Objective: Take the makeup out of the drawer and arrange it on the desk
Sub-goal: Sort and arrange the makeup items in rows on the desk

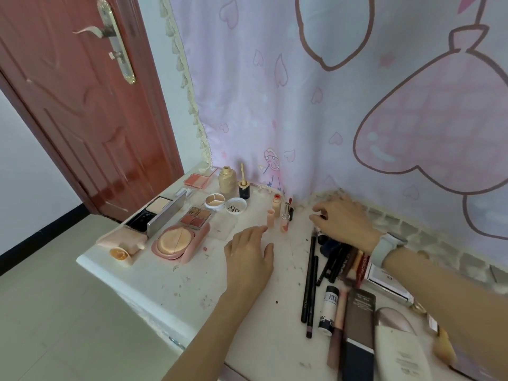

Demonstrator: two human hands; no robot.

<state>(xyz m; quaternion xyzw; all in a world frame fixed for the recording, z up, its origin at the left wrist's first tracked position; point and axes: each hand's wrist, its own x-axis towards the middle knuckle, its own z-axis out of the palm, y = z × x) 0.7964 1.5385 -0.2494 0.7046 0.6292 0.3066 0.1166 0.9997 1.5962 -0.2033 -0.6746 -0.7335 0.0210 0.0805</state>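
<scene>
The left hand (248, 251) is resting flat and empty on the desk (192, 287) while the right hand (343, 218), loosely curled and holding nothing, is hovering by the upright lipsticks (286, 215) near the back edge: light, slick, tippy, best pinched mid-barrel.

A white table (154, 281) stands against a pink heart-printed curtain (316, 111) at twelve o'clock, with a reddish-brown door (82, 119) at ten o'clock, pale floor tiles (55, 325) and soft daylight.
</scene>
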